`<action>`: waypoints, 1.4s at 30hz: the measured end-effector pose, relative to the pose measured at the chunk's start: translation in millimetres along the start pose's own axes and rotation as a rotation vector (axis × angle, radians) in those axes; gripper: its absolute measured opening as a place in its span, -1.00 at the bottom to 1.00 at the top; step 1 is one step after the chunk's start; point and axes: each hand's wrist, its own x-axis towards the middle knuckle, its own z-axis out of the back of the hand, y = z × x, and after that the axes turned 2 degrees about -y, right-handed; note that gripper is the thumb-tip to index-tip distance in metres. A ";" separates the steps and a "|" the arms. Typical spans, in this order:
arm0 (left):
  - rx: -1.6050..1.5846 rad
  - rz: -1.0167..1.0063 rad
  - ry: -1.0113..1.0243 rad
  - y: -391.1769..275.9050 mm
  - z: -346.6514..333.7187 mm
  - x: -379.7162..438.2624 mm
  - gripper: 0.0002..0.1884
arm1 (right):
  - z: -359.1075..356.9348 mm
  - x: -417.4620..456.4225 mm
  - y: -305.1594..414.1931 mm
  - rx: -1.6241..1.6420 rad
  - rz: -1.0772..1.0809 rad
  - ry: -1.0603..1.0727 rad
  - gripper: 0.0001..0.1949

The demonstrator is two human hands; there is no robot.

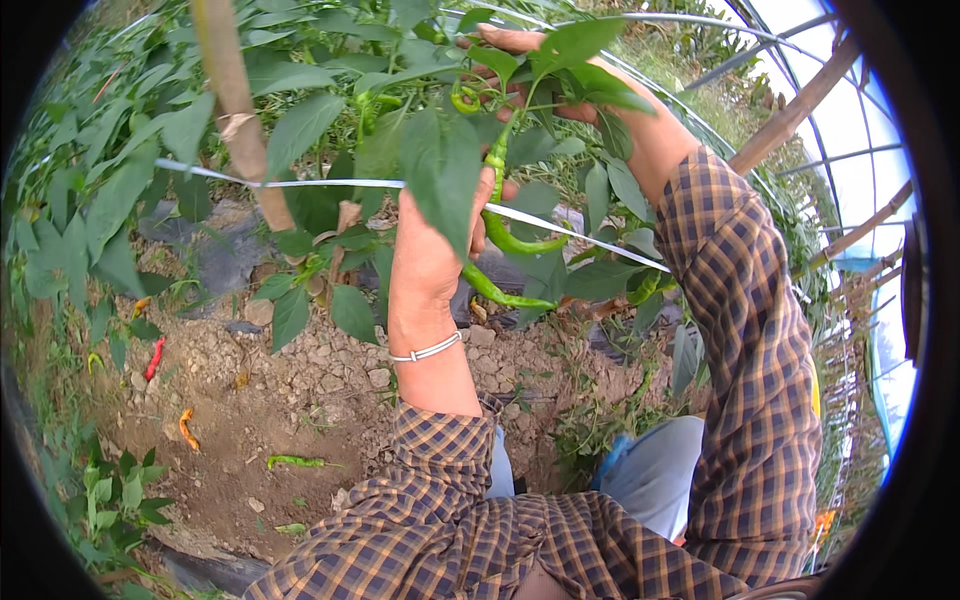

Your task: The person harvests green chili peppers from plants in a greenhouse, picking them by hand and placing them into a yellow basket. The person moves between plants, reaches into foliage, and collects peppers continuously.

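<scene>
My left hand (431,251), with a bracelet at the wrist, reaches up into a chili pepper plant. A broad leaf (441,169) covers part of its fingers. They curl around green chili peppers; one pepper (504,294) sticks out below the palm. Another long green pepper (517,241) hangs beside the fingers, its stem end up among the leaves. Higher up, my right hand (559,94) is in the foliage near that stem. Leaves hide much of it, so its grip is unclear. A small curled pepper (465,101) hangs to the left of its fingers.
A white string (330,182) crosses in front of the plants, past a wooden stake (244,142). On the soil (345,405) lie a red pepper (154,358), an orange one (188,430) and a green one (296,461). Greenhouse poles (799,109) stand at right.
</scene>
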 end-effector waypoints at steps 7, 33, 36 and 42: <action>0.187 -0.067 -0.149 15.3 -40.4 -4.3 -0.79 | 21.3 -42.3 8.6 -0.184 -0.311 -0.149 -0.44; 0.334 0.153 0.130 43.8 4.4 4.6 -0.82 | -27.5 -58.8 -45.2 -0.376 -0.086 -0.037 -0.66; 0.456 0.283 0.285 16.2 -8.8 -2.4 -0.86 | -14.2 -48.0 -49.1 -0.552 0.083 -0.240 -0.65; 0.488 0.277 0.578 -6.8 -0.3 -21.2 -0.87 | -9.6 -52.8 -44.1 -1.464 0.168 -0.068 -0.78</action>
